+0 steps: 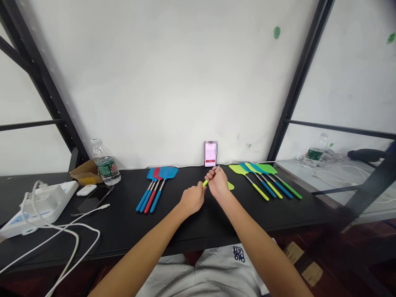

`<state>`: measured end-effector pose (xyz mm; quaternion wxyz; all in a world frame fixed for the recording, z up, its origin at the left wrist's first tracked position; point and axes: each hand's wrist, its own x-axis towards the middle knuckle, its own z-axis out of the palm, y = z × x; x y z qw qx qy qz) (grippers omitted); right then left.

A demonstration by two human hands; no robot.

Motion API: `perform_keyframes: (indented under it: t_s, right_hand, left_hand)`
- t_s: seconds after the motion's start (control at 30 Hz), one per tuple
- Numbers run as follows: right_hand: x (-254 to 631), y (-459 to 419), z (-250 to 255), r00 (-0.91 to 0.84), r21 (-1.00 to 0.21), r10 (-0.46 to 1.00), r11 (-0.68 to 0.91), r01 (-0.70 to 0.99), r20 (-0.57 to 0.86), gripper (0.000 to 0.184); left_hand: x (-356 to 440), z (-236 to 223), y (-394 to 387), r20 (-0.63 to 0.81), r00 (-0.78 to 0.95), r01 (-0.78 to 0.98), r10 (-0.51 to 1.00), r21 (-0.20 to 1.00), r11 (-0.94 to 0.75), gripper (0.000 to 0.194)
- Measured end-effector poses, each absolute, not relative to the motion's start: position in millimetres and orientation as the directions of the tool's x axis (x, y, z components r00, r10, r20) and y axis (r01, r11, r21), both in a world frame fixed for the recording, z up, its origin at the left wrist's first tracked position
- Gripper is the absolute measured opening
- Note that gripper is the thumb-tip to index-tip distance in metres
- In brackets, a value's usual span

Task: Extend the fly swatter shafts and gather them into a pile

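Head camera: forearms [154,241] converge; the left hand [193,199] closes its grip on a yellow-green handle [206,182], the right hand [216,180] curls round its shaft [218,167], between 4 swatters [154,189] at left and 5 swatters [266,181] at right.

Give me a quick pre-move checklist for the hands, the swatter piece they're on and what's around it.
1. Left hand gripping the lime handle: ok.
2. Right hand closed on the same piece, nearer the wall: ok.
3. A hand free for another pickup: not ok, both are occupied.
4. Lime mesh head joined to that handle: cannot tell, the right arm blocks the view.
5. Swatters on the left apart from both hands: ok.
6. Propped phone upright: ok.
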<state>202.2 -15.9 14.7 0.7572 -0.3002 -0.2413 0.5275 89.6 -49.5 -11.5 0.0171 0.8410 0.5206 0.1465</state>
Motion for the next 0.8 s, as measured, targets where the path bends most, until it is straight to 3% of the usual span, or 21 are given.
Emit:
perform_keyframes:
  t_s: [0.17, 0.4, 0.6, 0.8]
  right_hand:
    - [205, -13, 22, 0.475, -0.693, 0.873, 0.276, -0.666, -0.110, 0.019]
    - [215, -9, 23, 0.475, -0.710, 0.875, 0.275, -0.648, -0.095, 0.019]
    - [227, -5, 24, 0.453, -0.739, 0.891, 0.285, -0.611, -0.032, 0.024]
    - [230, -12, 32, 0.414, -0.664, 0.907, 0.262, -0.701, -0.079, 0.020]
  left_hand:
    - [100, -12, -55, 0.199, 0.474, 0.817, 0.858, 0.266, -0.513, 0.039]
    - [104, -11, -43, 0.218, 0.530, 0.539, 0.819, 0.659, -0.524, 0.045]
    - [113, -9, -38, 0.030, 0.613, 0.228, 0.790, 0.950, -0.214, 0.043]
    - [110, -1, -39, -0.125, 0.760, 0.031, 0.638, 0.987, 0.157, 0.039]
